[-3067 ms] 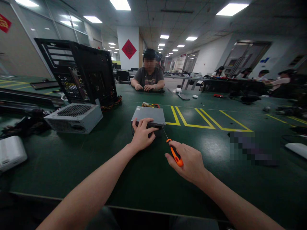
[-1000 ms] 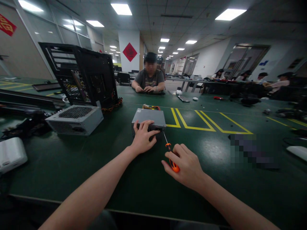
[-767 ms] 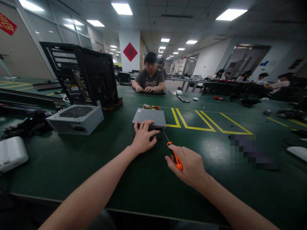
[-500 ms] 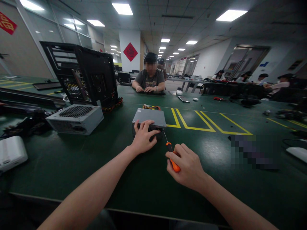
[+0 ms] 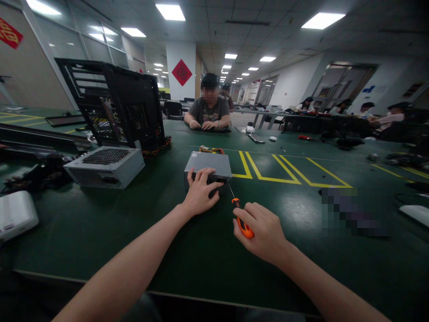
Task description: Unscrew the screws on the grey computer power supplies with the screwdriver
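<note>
Now left hand (image 5: 200, 195) flat on grey box (image 5: 208, 164), right-hand fingers (image 5: 252, 211) curled around orange screwdriver (image 5: 241, 221).

You sit at a wide dark-green table (image 5: 100, 232) marked with yellow lines (image 5: 284, 172), in a long office hall under rows of lit ceiling panels (image 5: 322, 20). A white pillar (image 5: 181, 91) bears a red diamond sign (image 5: 182, 72), and glass partitions (image 5: 87, 44) run along your left. Further tables (image 5: 318, 118) with seated people stand near the grey doors (image 5: 348, 85) on your right.
</note>
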Tool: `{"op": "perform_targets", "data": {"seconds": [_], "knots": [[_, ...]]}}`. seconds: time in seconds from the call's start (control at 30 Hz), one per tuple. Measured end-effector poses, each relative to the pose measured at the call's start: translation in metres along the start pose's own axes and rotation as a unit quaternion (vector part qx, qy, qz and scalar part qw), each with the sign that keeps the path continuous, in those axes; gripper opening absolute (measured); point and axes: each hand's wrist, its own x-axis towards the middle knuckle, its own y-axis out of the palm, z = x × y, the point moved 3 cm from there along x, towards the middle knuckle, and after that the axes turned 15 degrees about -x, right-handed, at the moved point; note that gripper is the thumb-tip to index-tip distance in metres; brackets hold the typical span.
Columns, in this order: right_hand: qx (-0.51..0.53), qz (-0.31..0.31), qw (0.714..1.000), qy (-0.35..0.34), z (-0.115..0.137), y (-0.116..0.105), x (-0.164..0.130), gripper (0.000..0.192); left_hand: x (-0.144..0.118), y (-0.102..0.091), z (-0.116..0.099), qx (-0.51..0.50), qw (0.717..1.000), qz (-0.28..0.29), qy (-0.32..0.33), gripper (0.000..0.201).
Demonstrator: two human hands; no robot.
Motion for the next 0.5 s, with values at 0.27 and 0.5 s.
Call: {"op": "perform_targets", "data": {"seconds": [0.27,0.5], "knots": [[-0.010,0.009,1.000,0.000,0.0026,-0.0026,0.0031,0.019,0.0004,0.0005,0.0006,-0.003,1.000,0.001,-0.002,0.026],[0.019,0.007,1.000,0.021,-0.0019,0.0021,-0.0001,0.019,0.0001,-0.0003,0.0002,-0.003,1.000,0.001,-0.002,0.026]]}}
